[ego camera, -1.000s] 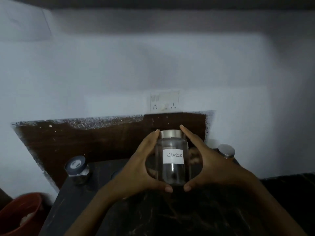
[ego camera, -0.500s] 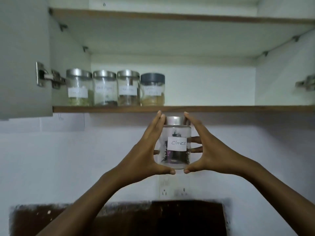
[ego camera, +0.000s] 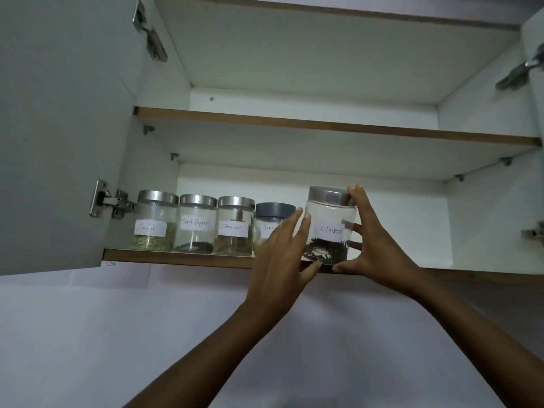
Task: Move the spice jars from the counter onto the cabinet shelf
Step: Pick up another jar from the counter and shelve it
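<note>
Head view: the Fennel jar (ego camera: 153,222), Black Pepper jar (ego camera: 194,225), Cinnamon jar (ego camera: 234,228) and a grey-lidded jar (ego camera: 272,213) stand on the lower shelf (ego camera: 176,259), left of centre. The Cloves jar (ego camera: 329,228) is at the shelf's front lip, with the right hand (ego camera: 379,254) wrapped round it and the left hand (ego camera: 282,260) straight-fingered against its side. Bare shelf lies to the right; the worktop is out of view.

Clear glossy glass cloves jar (ego camera: 329,228), brushed metal lid (ego camera: 328,195), paper label (ego camera: 331,230).
</note>
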Demonstrator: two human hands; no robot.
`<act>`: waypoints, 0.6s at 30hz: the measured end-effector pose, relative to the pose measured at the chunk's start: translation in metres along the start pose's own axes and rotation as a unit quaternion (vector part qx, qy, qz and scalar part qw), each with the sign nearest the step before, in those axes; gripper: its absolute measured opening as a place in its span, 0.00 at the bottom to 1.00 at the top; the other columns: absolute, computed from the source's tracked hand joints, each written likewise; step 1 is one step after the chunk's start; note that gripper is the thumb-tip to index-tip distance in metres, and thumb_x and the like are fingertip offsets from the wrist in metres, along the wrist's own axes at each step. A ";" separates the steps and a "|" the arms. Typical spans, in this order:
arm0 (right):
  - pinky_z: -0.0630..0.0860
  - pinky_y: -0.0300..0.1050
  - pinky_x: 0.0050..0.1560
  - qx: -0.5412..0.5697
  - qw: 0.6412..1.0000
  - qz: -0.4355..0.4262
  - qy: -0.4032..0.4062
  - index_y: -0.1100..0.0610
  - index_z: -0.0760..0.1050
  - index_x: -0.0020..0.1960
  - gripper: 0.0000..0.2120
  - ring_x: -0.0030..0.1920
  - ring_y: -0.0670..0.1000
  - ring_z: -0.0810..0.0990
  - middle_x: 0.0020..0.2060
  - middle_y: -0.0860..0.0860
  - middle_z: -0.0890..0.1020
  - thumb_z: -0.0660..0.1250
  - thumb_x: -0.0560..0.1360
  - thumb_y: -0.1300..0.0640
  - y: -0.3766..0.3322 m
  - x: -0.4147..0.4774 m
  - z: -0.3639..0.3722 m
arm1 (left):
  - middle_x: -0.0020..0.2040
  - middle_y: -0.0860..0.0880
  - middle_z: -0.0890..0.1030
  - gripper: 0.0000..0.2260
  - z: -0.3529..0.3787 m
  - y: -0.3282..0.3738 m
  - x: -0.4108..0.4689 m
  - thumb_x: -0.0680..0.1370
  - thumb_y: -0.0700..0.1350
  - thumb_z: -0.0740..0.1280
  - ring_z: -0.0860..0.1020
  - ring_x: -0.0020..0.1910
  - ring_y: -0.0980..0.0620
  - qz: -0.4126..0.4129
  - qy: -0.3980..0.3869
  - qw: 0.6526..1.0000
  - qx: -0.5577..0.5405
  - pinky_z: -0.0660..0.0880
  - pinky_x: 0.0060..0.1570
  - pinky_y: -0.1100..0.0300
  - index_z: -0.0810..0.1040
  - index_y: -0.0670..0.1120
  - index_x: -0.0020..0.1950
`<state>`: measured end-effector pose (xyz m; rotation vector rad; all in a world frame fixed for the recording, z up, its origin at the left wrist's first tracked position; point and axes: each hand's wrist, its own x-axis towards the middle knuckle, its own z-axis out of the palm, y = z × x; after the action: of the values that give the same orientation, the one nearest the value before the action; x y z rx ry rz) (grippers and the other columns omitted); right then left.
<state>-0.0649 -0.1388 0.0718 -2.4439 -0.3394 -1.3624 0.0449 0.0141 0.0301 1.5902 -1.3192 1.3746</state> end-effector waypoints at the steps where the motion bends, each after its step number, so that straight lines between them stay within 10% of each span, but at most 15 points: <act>1: 0.76 0.32 0.48 -0.003 1.000 0.010 -0.004 0.29 0.42 0.68 0.62 0.70 0.52 0.65 0.75 0.40 0.42 0.81 0.57 0.66 0.004 0.004 -0.001 | 0.77 0.47 0.56 0.35 0.004 -0.003 0.001 0.75 0.53 0.68 0.56 0.76 0.47 -0.010 0.000 1.000 0.018 0.60 0.72 0.51 0.56 0.45 0.76; 7: 0.78 0.47 0.54 0.005 0.990 0.107 -0.091 0.36 0.44 0.71 0.61 0.69 0.55 0.66 0.73 0.38 0.46 0.80 0.56 0.67 0.027 0.022 -0.011 | 0.73 0.47 0.27 0.38 0.028 -0.049 -0.017 0.77 0.65 0.51 0.29 0.73 0.44 -0.090 -0.100 0.979 0.154 0.35 0.72 0.47 0.31 0.50 0.74; 18: 0.82 0.47 0.42 0.070 0.978 0.185 -0.060 0.38 0.53 0.67 0.46 0.51 0.54 0.77 0.62 0.49 0.65 0.76 0.63 0.62 0.042 0.044 0.006 | 0.75 0.43 0.30 0.44 0.043 -0.066 -0.034 0.72 0.69 0.55 0.30 0.73 0.40 -0.059 -0.114 0.968 0.216 0.36 0.71 0.48 0.27 0.52 0.72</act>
<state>-0.0228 -0.1731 0.0999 -2.3290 -0.0041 -1.0017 0.1228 0.0026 -0.0037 2.1360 -1.0724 1.5118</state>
